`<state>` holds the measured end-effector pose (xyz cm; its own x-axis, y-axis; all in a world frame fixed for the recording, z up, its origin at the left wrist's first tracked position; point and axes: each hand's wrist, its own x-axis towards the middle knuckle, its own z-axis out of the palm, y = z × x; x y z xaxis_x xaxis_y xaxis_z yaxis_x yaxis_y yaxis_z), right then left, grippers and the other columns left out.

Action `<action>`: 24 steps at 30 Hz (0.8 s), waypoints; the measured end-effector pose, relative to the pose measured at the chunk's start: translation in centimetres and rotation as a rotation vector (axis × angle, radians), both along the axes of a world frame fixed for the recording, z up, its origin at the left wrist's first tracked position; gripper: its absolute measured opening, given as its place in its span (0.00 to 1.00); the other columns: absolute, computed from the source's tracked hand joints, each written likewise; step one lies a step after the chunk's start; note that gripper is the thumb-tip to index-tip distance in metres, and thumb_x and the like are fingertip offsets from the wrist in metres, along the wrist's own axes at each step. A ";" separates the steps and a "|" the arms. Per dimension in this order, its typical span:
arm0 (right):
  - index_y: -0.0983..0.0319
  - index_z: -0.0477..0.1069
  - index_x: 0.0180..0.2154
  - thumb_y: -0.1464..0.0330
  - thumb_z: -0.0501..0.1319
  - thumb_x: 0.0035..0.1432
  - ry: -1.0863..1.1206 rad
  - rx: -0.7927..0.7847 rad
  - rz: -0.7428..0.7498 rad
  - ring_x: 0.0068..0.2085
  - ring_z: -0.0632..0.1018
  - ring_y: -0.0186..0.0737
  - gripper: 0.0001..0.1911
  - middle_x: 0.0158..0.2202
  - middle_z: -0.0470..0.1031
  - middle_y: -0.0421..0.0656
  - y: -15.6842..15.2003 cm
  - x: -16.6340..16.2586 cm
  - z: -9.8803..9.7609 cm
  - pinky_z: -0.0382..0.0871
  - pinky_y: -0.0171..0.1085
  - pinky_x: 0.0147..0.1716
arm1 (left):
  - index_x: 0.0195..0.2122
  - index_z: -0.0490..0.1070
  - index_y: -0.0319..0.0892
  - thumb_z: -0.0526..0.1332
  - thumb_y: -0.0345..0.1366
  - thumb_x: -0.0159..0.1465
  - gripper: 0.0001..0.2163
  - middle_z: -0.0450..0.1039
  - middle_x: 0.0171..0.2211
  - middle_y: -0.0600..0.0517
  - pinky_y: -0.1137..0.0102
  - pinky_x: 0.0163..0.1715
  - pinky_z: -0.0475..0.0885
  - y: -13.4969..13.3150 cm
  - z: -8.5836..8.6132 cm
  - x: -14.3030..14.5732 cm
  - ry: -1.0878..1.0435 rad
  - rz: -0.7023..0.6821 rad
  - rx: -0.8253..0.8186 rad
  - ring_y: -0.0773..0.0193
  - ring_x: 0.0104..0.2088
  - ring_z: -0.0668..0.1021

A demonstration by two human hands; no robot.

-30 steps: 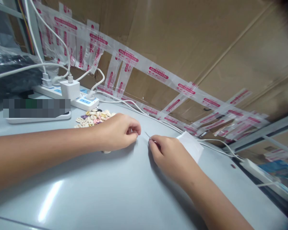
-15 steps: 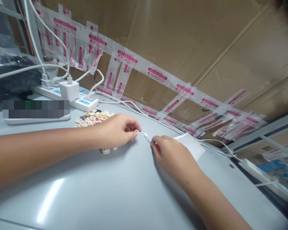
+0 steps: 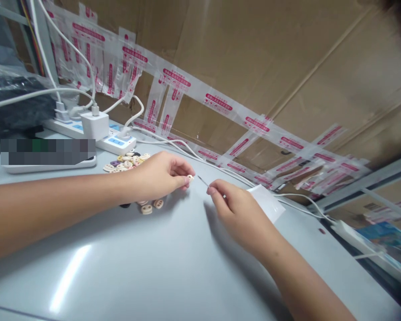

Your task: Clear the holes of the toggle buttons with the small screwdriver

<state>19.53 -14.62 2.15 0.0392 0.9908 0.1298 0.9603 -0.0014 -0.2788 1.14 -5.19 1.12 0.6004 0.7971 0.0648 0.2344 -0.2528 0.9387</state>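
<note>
My left hand pinches a small cream oval piece with holes between thumb and fingertips, just above the tabletop. In my right hand, thumb and fingers close on a thin metallic-looking stick. Its tip points left at the cream piece, with a small gap between them. Behind and below my left wrist lies a pile of similar small pieces, mostly cream, with some purple, yellow and black ones. My forearm hides part of that pile. Two loose cream pieces rest in front of my left hand.
A white power strip with a plugged-in white charger stands behind the pile. White cables run along the taped cardboard. A white packet lies beyond my right hand. A blurred-out device sits on the left.
My left hand has shifted slightly up and left, and the cream piece in it shows more. The stick in my right hand has turned; its tip, white before, now looks thin and dark.
</note>
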 end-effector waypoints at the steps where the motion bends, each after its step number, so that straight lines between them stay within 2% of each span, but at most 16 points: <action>1: 0.59 0.67 0.34 0.66 0.49 0.68 0.072 0.010 0.030 0.31 0.70 0.37 0.12 0.29 0.71 0.38 -0.1 -0.1 0.1 0.56 0.36 0.31 | 0.38 0.75 0.41 0.64 0.32 0.60 0.05 0.81 0.31 0.52 0.71 0.39 0.75 0.1 0.0 0.0 -0.022 0.002 -0.011 0.65 0.35 0.82; 6: 0.59 0.66 0.31 0.65 0.51 0.68 0.176 0.008 0.114 0.27 0.67 0.34 0.12 0.25 0.67 0.35 -0.4 -0.7 0.3 0.55 0.35 0.29 | 0.39 0.75 0.40 0.65 0.34 0.60 0.07 0.81 0.33 0.51 0.71 0.38 0.76 0.1 0.6 -0.1 -0.060 0.047 -0.099 0.64 0.36 0.82; 11: 0.59 0.67 0.32 0.65 0.50 0.67 0.222 -0.002 0.094 0.28 0.66 0.34 0.12 0.25 0.65 0.35 -0.3 -0.6 0.2 0.56 0.35 0.29 | 0.39 0.76 0.40 0.65 0.34 0.60 0.06 0.81 0.34 0.51 0.71 0.38 0.76 -0.3 1.0 -0.1 -0.047 0.032 -0.092 0.64 0.37 0.82; 15: 0.59 0.69 0.34 0.63 0.50 0.68 0.466 -0.139 0.033 0.24 0.64 0.32 0.13 0.24 0.63 0.35 -0.3 -0.7 0.4 0.56 0.33 0.24 | 0.39 0.76 0.41 0.65 0.34 0.60 0.07 0.81 0.36 0.51 0.69 0.42 0.76 -0.2 0.8 -0.2 -0.074 0.005 -0.096 0.64 0.39 0.82; 19: 0.61 0.68 0.34 0.63 0.50 0.68 0.732 -0.291 -0.008 0.19 0.59 0.28 0.13 0.22 0.59 0.34 -0.3 -0.8 0.7 0.51 0.30 0.19 | 0.39 0.76 0.41 0.66 0.35 0.60 0.07 0.81 0.36 0.51 0.68 0.43 0.76 0.1 0.5 -0.3 -0.096 -0.022 -0.080 0.64 0.39 0.82; 24: 0.61 0.69 0.34 0.63 0.52 0.66 0.820 -0.340 0.002 0.19 0.57 0.26 0.13 0.23 0.60 0.34 -0.2 -0.6 1.0 0.48 0.29 0.17 | 0.39 0.77 0.42 0.65 0.36 0.61 0.07 0.82 0.37 0.53 0.69 0.44 0.76 -0.1 0.5 -0.4 -0.093 -0.058 -0.032 0.66 0.38 0.82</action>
